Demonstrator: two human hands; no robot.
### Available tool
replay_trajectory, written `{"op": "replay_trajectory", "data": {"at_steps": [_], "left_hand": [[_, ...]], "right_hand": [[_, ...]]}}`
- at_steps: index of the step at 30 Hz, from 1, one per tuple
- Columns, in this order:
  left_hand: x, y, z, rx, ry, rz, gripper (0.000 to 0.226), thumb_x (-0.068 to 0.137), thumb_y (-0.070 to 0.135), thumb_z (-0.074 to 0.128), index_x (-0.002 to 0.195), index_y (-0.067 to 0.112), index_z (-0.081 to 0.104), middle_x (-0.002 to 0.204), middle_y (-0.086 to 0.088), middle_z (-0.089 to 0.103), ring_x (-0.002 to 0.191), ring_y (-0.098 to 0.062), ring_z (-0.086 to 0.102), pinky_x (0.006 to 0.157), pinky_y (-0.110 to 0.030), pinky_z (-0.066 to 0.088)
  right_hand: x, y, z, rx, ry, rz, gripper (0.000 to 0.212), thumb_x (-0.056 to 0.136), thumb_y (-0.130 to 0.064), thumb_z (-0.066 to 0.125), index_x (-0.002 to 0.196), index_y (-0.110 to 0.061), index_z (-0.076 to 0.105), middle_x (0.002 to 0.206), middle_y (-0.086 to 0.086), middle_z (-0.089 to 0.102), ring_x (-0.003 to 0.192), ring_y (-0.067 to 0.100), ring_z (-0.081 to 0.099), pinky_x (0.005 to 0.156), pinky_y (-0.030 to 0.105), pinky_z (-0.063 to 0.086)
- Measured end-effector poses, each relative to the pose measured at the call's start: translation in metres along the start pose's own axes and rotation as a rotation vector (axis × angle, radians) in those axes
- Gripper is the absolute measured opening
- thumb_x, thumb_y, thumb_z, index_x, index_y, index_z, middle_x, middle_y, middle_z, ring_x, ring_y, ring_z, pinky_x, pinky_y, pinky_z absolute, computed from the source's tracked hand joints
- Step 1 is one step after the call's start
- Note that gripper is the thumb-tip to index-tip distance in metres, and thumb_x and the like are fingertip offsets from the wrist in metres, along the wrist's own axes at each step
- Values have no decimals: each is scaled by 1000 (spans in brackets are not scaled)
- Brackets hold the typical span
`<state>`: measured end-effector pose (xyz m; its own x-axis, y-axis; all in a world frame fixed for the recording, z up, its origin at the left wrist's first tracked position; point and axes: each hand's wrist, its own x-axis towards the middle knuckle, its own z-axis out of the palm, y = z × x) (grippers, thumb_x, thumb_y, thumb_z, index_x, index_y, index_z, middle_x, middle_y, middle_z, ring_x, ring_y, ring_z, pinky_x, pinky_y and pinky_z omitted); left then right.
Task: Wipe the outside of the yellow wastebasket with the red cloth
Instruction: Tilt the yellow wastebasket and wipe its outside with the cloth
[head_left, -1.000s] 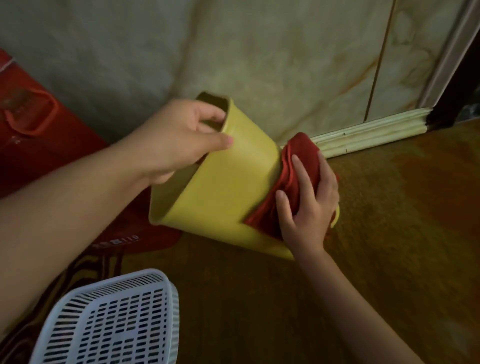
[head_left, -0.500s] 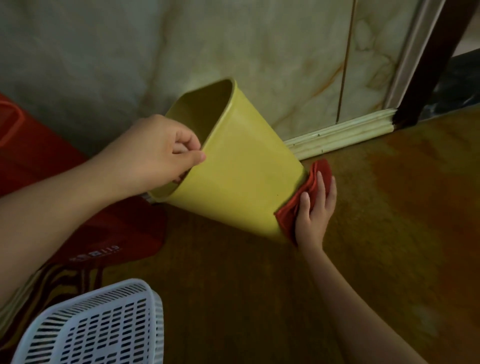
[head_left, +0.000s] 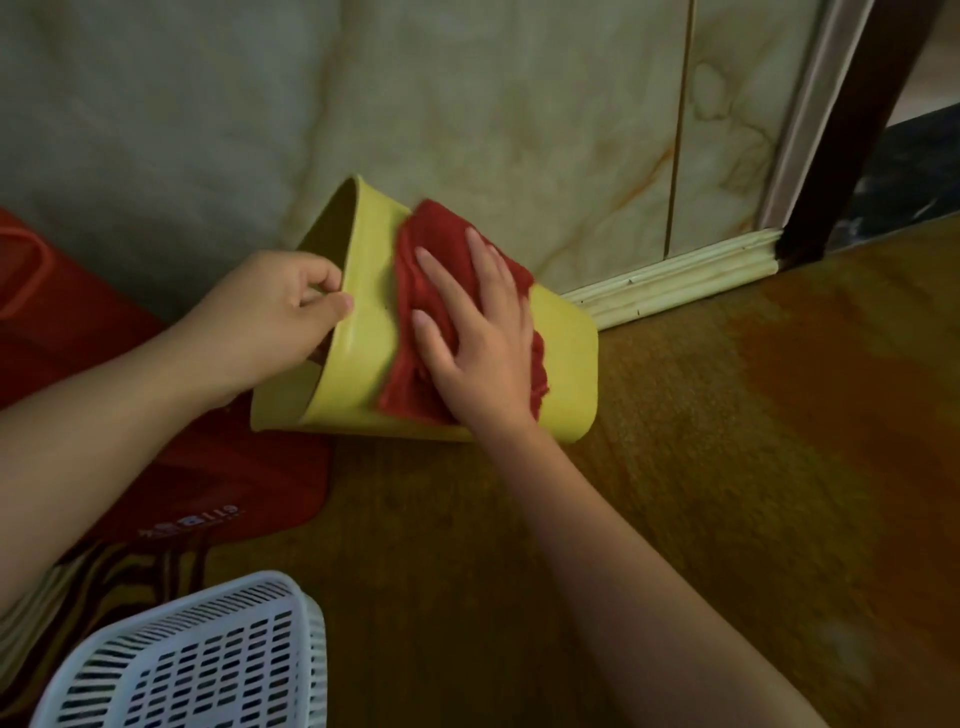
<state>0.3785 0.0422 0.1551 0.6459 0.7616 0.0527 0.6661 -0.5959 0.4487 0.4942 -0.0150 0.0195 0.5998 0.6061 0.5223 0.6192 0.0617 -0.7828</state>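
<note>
Head view, frame centre: left hand (head_left: 270, 317) pinches yellow wastebasket (head_left: 363, 358) rim; right hand (head_left: 478, 332), fingers spread, presses red cloth (head_left: 441, 249). Keep pressure even, rotate basket.

Left hand (head_left: 270, 317) pinching, right hand (head_left: 478, 338) flat

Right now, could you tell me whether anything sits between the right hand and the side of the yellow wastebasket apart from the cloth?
Nothing visible does. The right hand presses the red cloth flat on the wastebasket, with only the cloth between them.
</note>
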Motion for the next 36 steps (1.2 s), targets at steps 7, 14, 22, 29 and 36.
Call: {"op": "replay_trajectory", "data": {"at_steps": [7,14,22,29,36], "left_hand": [[-4,11,7,133,159,85,26,85,19,52,62,6,52,47,-2,44,41,-8,34,48,-26,29],[6,44,22,242,53,75,30,82,21,52,63,-2,54,48,-9,36,45,-20,29,45,-31,20],[33,76,58,-69,-128,-82,24,83,20,55,92,0,65,67,-13,57,63,-32,62,56,-31,56],[35,109,80,-255,-322,-254,23,90,11,48,110,0,52,74,-9,58,65,-17,61,49,-25,54],[34,132,106,-269,-342,-279,14,88,13,52,77,5,48,67,-9,57,59,-16,59,46,-24,52]], "right_hand": [[-37,47,-25,69,-3,356,43,93,-36,45,135,-29,44,155,6,23,142,24,18,113,54,20],[-72,20,-26,16,-41,-16,50,91,-45,45,139,-32,36,152,10,27,140,18,20,113,39,23],[-132,78,-71,-376,-194,9,54,81,-27,62,133,-26,48,139,17,47,125,38,44,97,53,45],[-150,79,-95,-448,-271,-21,57,79,-27,62,134,-30,46,141,13,46,128,35,41,95,55,45],[-162,69,-113,-513,-361,-50,62,76,-23,67,133,-31,46,143,11,45,129,36,41,94,59,44]]}}
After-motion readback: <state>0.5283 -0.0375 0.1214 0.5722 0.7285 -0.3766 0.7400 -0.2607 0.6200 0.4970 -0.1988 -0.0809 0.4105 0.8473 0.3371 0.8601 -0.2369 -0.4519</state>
